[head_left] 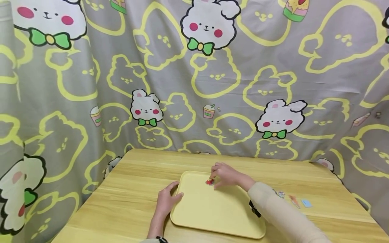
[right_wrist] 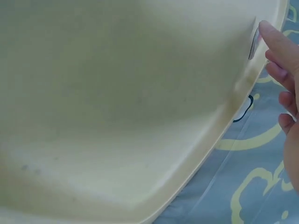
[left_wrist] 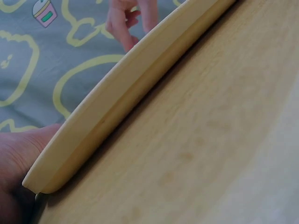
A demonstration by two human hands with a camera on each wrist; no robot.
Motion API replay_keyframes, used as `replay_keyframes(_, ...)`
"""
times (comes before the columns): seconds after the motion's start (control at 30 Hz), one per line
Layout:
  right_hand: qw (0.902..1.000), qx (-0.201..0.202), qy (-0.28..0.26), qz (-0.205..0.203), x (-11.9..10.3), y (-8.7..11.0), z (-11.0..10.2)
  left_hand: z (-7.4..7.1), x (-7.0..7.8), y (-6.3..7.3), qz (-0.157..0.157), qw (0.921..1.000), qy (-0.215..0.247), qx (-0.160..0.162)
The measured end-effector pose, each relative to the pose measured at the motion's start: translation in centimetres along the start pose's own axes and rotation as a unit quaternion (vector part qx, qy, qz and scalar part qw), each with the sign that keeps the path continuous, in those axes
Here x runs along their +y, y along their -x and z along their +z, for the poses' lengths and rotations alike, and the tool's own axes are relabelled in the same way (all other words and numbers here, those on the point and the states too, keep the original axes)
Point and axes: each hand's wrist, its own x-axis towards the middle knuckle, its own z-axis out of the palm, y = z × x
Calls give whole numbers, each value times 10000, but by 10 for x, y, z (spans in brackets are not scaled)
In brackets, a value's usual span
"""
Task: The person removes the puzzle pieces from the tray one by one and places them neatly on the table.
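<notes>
A pale yellow rectangular tray [head_left: 212, 209] lies on the wooden table. My left hand [head_left: 166, 199] holds its left rim, thumb over the edge and fingers along the outside; the left wrist view shows part of that hand [left_wrist: 23, 163] beside the tray's side wall [left_wrist: 98, 107]. Near the tray's far edge is a small, flat, mostly red cutout [head_left: 209, 182], its picture too small to make out. My right hand [head_left: 228, 174] reaches over the tray, and its extended index finger touches the cutout. In the right wrist view the cutout [right_wrist: 254, 42] appears edge-on under that fingertip.
On the table right of the tray lie a small multicoloured piece [head_left: 281, 194], an orange piece [head_left: 294, 201] and a light blue piece [head_left: 307, 203], partly beyond my right sleeve [head_left: 279, 209]. A grey patterned curtain [head_left: 176, 81] hangs behind the wooden table [head_left: 146, 165].
</notes>
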Motion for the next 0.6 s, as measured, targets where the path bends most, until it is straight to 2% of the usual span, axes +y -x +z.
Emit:
replay_keyframes(0.17,9996,-219,193,-59,3,-6,6,2,-1,0,125,9999,-32,87)
replay_keyframes(0.3,9988,-203,398,-180,4,-7,7,4,-1,0,178,9998,-19,84)
replay_keyframes(0.43,9994,-84,261,-189,3,-8,7,4,-2,-1,195,9997,-53,97)
replay_keyframes(0.6,9999,-108,-55,-4,2,-11,10,2,-5,-2,130,9999,-50,83)
